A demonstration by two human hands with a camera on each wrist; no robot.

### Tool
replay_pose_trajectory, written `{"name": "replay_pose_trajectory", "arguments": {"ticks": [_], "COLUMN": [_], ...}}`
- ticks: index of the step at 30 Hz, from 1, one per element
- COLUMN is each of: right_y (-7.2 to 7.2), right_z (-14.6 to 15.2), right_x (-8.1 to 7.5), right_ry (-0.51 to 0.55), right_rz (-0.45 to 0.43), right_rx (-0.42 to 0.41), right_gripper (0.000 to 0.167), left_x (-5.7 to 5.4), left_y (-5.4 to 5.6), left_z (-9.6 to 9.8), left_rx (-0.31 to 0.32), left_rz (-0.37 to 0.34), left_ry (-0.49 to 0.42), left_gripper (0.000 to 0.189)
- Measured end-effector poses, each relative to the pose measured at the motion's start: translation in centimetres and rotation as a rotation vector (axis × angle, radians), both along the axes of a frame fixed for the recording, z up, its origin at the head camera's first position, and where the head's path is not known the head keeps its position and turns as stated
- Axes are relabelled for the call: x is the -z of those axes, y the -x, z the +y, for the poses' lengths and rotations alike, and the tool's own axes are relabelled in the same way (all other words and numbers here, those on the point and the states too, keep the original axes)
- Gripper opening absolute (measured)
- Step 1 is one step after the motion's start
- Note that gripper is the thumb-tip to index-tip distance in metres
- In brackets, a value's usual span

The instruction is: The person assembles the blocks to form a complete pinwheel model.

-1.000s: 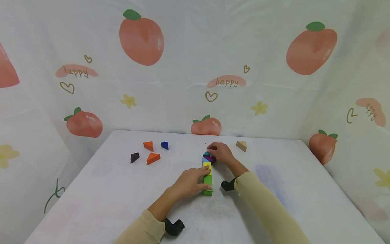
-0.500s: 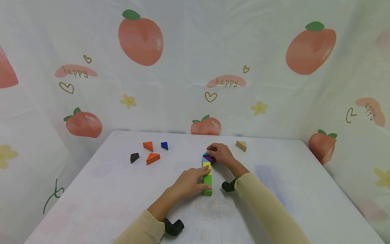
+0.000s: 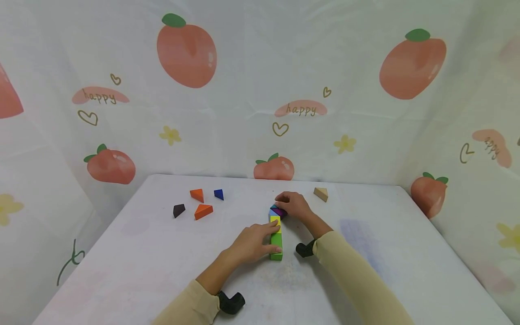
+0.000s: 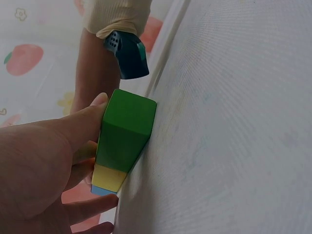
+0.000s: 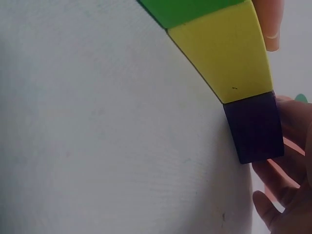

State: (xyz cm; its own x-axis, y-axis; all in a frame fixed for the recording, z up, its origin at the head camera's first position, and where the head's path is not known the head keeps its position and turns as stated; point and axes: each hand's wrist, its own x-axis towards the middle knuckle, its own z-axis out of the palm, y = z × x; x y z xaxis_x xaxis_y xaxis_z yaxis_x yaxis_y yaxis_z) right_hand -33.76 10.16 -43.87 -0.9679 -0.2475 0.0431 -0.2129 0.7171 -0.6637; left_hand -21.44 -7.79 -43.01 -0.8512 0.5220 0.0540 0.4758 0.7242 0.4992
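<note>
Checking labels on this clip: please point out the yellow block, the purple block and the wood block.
Yellow block (image 5: 229, 56): right wrist view, middle of its side face.
Purple block (image 5: 255, 129): right wrist view, its dark side face.
Wood block (image 3: 320, 194): head view, its side facing the camera.

Fruit-printed backdrop (image 3: 243, 67) behind white table (image 3: 122, 253)

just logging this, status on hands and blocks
Left hand on green block and yellow block. Right hand curled at purple block. Loose blocks aside, not blocking.
</note>
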Motion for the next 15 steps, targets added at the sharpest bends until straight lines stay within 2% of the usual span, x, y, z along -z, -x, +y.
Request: {"name": "replay_pose_trajectory", "arguments": {"ticks": [15], "right_y": [-0.2], "right_z": [0.19], "right_x": [-0.06], "right_ry": [0.018], "right_rz": [0.003], "right_rx": [-0.015], "right_gripper": [0.02], "left_x": [-0.06], "left_y": [0.03], "left_z": [0.08], "left_rx": [-0.019], "left_rz": [-0.025], "left_ry": [0.01], "left_gripper": [0.065]}}
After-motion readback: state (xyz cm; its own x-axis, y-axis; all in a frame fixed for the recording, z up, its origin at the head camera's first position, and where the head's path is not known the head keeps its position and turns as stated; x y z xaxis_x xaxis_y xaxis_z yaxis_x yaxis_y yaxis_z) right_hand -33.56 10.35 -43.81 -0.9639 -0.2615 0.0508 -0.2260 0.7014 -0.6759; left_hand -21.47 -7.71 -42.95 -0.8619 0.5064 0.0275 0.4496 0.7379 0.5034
